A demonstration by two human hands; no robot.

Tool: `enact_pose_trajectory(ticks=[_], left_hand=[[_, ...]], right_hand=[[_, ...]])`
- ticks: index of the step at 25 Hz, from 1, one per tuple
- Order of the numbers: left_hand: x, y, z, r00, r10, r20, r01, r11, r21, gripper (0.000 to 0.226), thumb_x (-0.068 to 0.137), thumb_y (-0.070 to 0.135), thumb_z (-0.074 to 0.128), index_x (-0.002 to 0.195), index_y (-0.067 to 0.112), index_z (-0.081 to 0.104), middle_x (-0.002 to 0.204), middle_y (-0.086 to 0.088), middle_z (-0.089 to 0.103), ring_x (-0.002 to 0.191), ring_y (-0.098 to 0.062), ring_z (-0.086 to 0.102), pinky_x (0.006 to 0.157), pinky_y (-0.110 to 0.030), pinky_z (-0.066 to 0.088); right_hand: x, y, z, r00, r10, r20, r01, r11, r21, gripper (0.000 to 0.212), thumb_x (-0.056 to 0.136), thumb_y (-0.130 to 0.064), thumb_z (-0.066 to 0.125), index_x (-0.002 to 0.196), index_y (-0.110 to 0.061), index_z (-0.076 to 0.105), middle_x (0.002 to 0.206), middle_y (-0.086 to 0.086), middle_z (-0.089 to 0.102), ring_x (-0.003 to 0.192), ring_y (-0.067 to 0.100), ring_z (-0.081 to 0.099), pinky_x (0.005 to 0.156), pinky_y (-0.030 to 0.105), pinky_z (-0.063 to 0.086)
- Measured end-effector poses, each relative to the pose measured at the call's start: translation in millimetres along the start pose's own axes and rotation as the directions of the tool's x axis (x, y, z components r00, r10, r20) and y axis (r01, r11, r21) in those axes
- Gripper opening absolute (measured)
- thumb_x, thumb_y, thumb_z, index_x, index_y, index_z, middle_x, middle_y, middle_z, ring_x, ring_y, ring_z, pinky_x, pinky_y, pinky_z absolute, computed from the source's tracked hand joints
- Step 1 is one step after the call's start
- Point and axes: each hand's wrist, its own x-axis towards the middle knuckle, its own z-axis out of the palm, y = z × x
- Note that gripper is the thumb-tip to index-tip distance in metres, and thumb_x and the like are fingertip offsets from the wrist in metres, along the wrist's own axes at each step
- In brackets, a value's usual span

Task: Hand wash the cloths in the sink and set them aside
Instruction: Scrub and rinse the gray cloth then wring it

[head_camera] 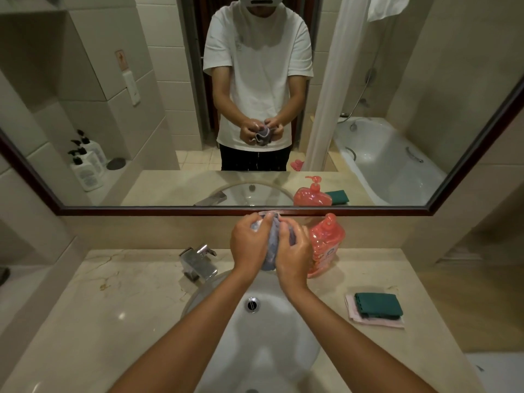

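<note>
Over the sink (pixel 272 330), near the mirror (pixel 255 212), both hands hold one grey-blue cloth (pixel 271 245) bunched between them. The left hand (pixel 251 239) grips the upper part of the cloth with curled fingers, and the right hand (pixel 295 251) closes around its right side, so neither hand is free. The cloth hangs with its long axis almost upright, and its lower end shows below the palms, above the back of the basin. It looks wet, and I think this is the rubbing or wringing step.

Two folded cloths, a green cloth (pixel 378 304) on a pink cloth (pixel 374 321), lie on the counter (pixel 113 293) to the right of the sink, well apart from the hands. The right hand is the nearer one to this pile, so putting the washed cloth aside, or taking the next one, would probably go to that side. A red soap bottle (pixel 326 242) stands just behind the right hand, and the tap (pixel 198 262) is at the left.
</note>
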Motion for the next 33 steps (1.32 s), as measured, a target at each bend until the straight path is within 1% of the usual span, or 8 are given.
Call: enact_pose_trajectory(ticks=[3,6,11,17,23,26,30,33], left_hand=[[-12,3,1,0.994,0.103,0.048,-0.105,0.994,0.036,0.038,0.096,0.036,0.061,0.067,0.013,0.059,0.061,0.001,0.06,0.058,-0.016,0.056,0.058,-0.032,0.044],[-14,8,1,0.977,0.199,0.08,-0.206,0.974,0.097,0.031,0.095,0.036,0.057,0.066,0.025,0.055,0.059,0.008,0.054,0.056,-0.004,0.049,0.057,-0.023,0.038],[9,10,-2,0.994,-0.038,0.098,0.036,0.999,0.025,0.049,0.103,0.027,0.055,0.056,0.022,0.046,0.053,0.004,0.048,0.051,-0.013,0.042,0.057,-0.031,0.035],[-20,6,5,0.994,0.023,0.106,-0.047,0.971,0.233,0.056,0.103,0.049,0.044,0.054,0.023,0.046,0.055,0.004,0.054,0.054,-0.018,0.053,0.053,-0.03,0.034],[-3,14,-1,0.996,-0.086,-0.003,0.086,0.983,0.159,0.054,0.106,0.042,0.044,0.056,0.022,0.042,0.053,0.006,0.048,0.052,-0.015,0.045,0.051,-0.029,0.029],[-19,15,4,0.998,-0.045,0.033,0.036,0.971,0.235,0.054,0.104,0.045,0.045,0.056,0.02,0.045,0.056,0.003,0.054,0.057,-0.022,0.054,0.052,-0.03,0.031],[-32,12,7,0.994,0.096,0.045,-0.104,0.961,0.258,0.045,0.104,0.042,0.049,0.063,0.023,0.053,0.062,0.0,0.061,0.062,-0.023,0.062,0.055,-0.03,0.036],[-19,12,3,0.999,0.035,0.0,-0.034,0.965,0.261,0.052,0.104,0.044,0.047,0.06,0.016,0.053,0.058,-0.002,0.059,0.055,-0.022,0.056,0.052,-0.031,0.038]], right_hand=[[24,-7,-1,0.975,0.223,0.001,-0.223,0.973,-0.056,0.041,0.097,-0.04,0.06,0.061,-0.022,0.061,0.061,0.0,0.064,0.06,0.017,0.06,0.061,0.037,0.05],[39,-16,-7,0.93,0.363,0.061,-0.362,0.932,-0.037,0.044,0.097,-0.037,0.062,0.058,-0.017,0.062,0.061,0.004,0.067,0.061,0.023,0.065,0.064,0.039,0.054],[4,-23,1,0.983,0.174,0.061,-0.161,0.972,-0.168,0.036,0.098,-0.049,0.047,0.071,-0.026,0.054,0.072,-0.005,0.065,0.068,0.017,0.062,0.06,0.032,0.046],[32,-15,-10,0.906,0.407,0.114,-0.391,0.91,-0.138,0.039,0.099,-0.037,0.057,0.065,-0.019,0.062,0.067,0.002,0.067,0.069,0.026,0.065,0.064,0.034,0.048],[-10,-20,1,0.979,0.196,0.061,-0.19,0.977,-0.098,0.042,0.09,-0.063,0.046,0.063,-0.031,0.054,0.076,-0.003,0.066,0.07,0.017,0.064,0.063,0.035,0.051],[15,-18,-5,0.963,0.268,0.012,-0.265,0.957,-0.114,0.049,0.095,-0.052,0.054,0.056,-0.022,0.055,0.06,0.001,0.062,0.058,0.022,0.058,0.059,0.035,0.046],[31,-9,-19,0.944,0.287,0.161,-0.267,0.955,-0.131,0.04,0.099,-0.05,0.052,0.078,-0.018,0.063,0.074,0.002,0.064,0.065,0.016,0.057,0.06,0.025,0.044],[6,-11,-8,0.955,0.293,0.05,-0.29,0.955,-0.062,0.04,0.102,-0.044,0.051,0.071,-0.02,0.063,0.072,0.003,0.067,0.068,0.02,0.063,0.065,0.034,0.049]])
